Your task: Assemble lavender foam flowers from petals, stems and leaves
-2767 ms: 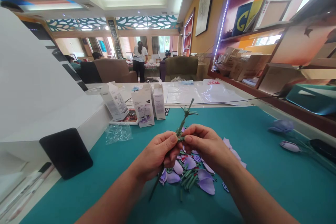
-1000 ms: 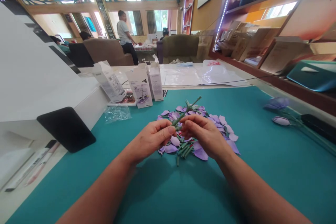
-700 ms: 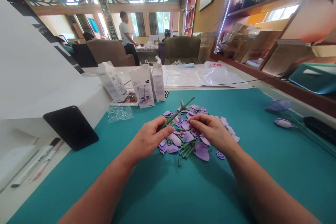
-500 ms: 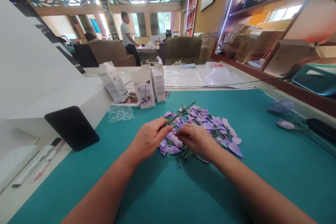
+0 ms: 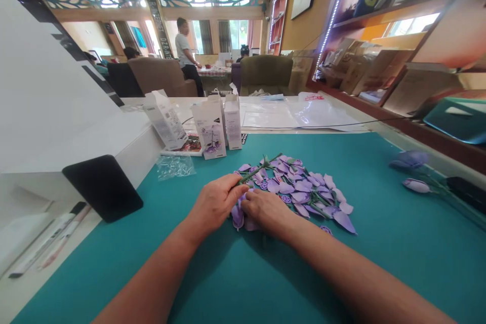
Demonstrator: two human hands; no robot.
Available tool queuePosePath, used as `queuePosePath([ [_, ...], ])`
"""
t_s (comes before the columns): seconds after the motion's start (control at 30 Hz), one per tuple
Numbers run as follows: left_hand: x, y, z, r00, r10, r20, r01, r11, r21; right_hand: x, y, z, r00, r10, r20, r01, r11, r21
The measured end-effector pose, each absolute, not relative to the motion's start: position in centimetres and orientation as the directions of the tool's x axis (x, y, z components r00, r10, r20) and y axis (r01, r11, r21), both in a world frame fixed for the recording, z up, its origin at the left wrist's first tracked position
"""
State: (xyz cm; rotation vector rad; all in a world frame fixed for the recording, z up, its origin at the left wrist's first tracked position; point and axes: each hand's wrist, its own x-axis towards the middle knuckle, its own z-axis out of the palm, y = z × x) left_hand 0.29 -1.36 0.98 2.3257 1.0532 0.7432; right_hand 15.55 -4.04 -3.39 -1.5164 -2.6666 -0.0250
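Observation:
My left hand (image 5: 216, 200) is closed around a green plastic flower stem (image 5: 261, 167), which slants up to the right above a heap of pieces. My right hand (image 5: 264, 210) lies beside it at the heap's near left edge, fingers curled down among purple petals (image 5: 238, 216). Its fingertips are partly hidden, and I cannot see what they pinch. Lilac petal pieces (image 5: 304, 185) and green parts spread out to the right of both hands. A round purple openwork piece (image 5: 325, 230) sits at the heap's near edge.
White boxes (image 5: 208, 131) stand behind the teal mat (image 5: 159, 263), with a crumpled clear bag (image 5: 175, 167) before them. A black tablet-like panel (image 5: 103, 188) leans at left, near pens (image 5: 49, 243). Purple artificial flowers (image 5: 415, 186) lie at right. People are in the background.
My right hand has moved left and down, closer to my left hand, covering the purple flower piece and the green stems seen before. My left hand still holds the stem.

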Motion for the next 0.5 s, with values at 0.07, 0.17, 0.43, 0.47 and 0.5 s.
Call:
queuePosePath([
  [0.07,0.3,-1.3,0.9,0.557,0.784,0.275,0.519,-0.587,0.621,15.6,-4.0,-3.4,-0.502,0.861,0.078,0.862,0.506,-0.040],
  [0.17,0.2,-1.3,1.0,0.563,0.781,0.270,0.511,-0.585,0.630,16.2,-4.1,-3.2,-0.482,0.870,0.104,0.868,0.490,-0.082],
  [0.43,0.1,-2.3,1.8,0.588,0.773,0.239,0.467,-0.566,0.679,19.8,-6.2,-1.2,-0.088,0.978,0.189,0.458,0.208,-0.864],
  [0.47,0.1,-2.4,1.9,0.593,0.770,0.235,0.464,-0.565,0.682,20.0,-6.5,-1.0,-0.073,0.985,0.155,0.299,0.170,-0.939],
  [0.5,0.2,-2.6,2.0,0.596,0.767,0.236,0.460,-0.567,0.683,20.1,-6.8,-0.9,-0.070,0.989,0.131,0.148,0.141,-0.979],
])
